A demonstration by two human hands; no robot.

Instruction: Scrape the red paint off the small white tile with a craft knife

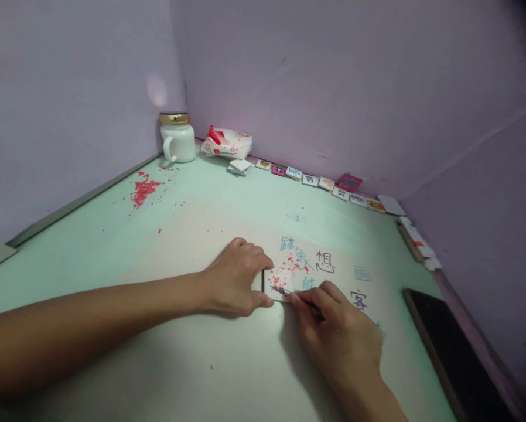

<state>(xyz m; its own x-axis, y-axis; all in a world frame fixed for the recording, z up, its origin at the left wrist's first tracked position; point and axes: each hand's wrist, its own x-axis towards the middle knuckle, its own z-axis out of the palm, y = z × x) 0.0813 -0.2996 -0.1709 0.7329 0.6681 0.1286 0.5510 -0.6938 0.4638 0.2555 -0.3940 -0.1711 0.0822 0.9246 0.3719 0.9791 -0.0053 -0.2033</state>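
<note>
A small white square block (270, 287), with red crumbs (280, 278) over its top, lies on the table in front of me. My left hand (239, 278) grips its left side, thumb at the near edge and fingers at the far edge. In a pen-like hold, my right hand (340, 328) is closed on a slim carving knife (281, 291). The metal tip meets the block's face; the handle is mostly hidden by my fingers. More red bits are scattered just beyond the block, among blue and purple handwritten characters (324, 262) on the tabletop.
Red shavings (144, 191) are heaped at the back left, near a white mug (179, 143) with a gold lid. A wipes packet (228, 143) and a row of small marked squares (310, 179) line the wall. On the right lies a dark phone (451, 351).
</note>
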